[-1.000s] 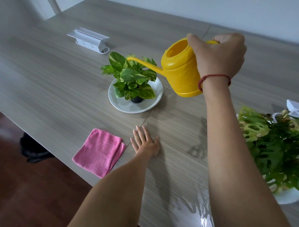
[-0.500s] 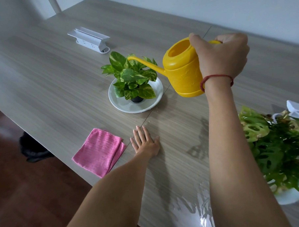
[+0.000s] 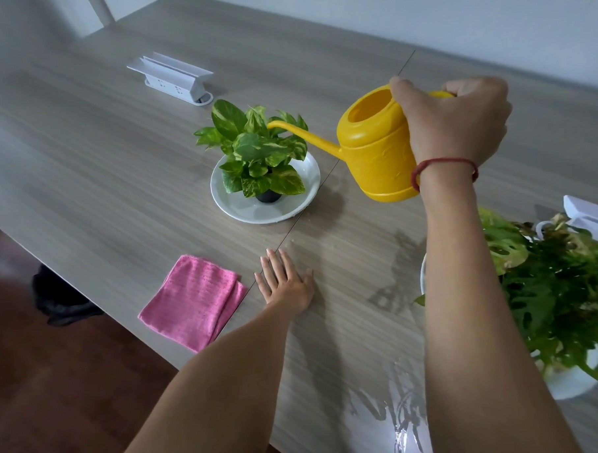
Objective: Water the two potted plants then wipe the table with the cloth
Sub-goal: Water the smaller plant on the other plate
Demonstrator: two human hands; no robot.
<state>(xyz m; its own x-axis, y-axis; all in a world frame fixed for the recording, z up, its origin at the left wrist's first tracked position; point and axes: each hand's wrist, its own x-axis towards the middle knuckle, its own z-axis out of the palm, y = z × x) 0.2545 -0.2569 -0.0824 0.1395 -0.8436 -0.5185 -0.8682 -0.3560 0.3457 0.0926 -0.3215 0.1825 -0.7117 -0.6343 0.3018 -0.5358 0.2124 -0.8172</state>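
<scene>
1. my right hand [image 3: 454, 123] is curled round the handle of the yellow watering can [image 3: 373, 154]; my fingers hide most of the handle.
2. spout points to 9 o'clock, tip among the leaves of the small potted plant [image 3: 256, 152]. water flow: cannot tell.
3. my left hand [image 3: 286, 285] lies flat on the table [image 3: 82, 160], fingers straight, holding nothing.
4. pink cloth [image 3: 195, 309], folded, just beside it at 9 o'clock.
5. large potted plant [image 3: 560, 290] at 4 o'clock, partly behind my right forearm, cut off by the frame edge.
</scene>
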